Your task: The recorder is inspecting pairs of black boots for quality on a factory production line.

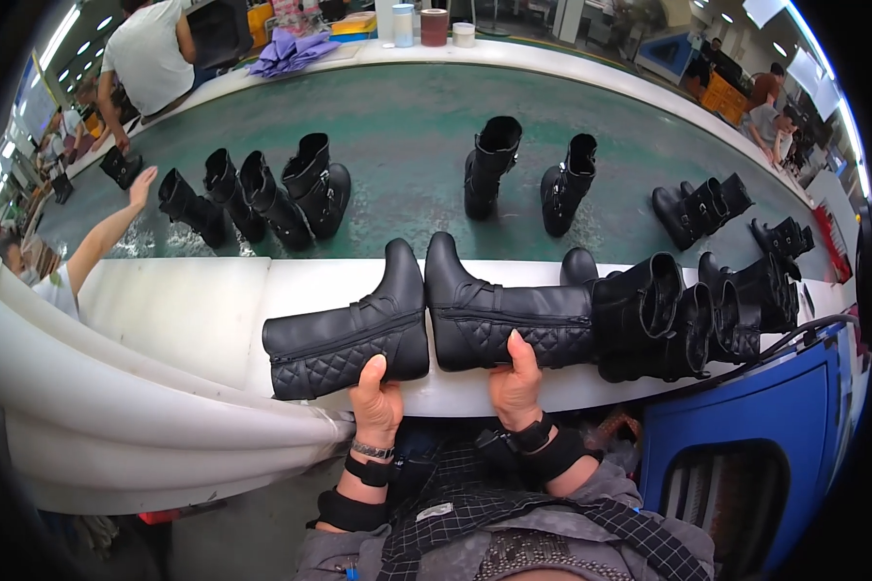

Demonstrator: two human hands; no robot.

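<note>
Two tall black boots lie on their sides on a white ledge [184, 305], soles facing each other and toes pointing away from me. Each shows a long side zip and a quilted panel. My left hand [376, 405] grips the left boot [344, 337] along its near edge, thumb on top. The right boot [504, 308] is held the same way by my right hand [517, 385], its thumb resting on the quilting. The fingers of both hands are mostly hidden beneath the boots. Several more black boots [639, 310] crowd the ledge just right of the right boot.
Beyond the ledge runs a green conveyor belt [407, 116] carrying several upright black boots [317, 189]. At left a co-worker's arm [116, 223] reaches over the belt. A blue machine [736, 407] stands at my right, and white sheeting [165, 416] drapes at my left.
</note>
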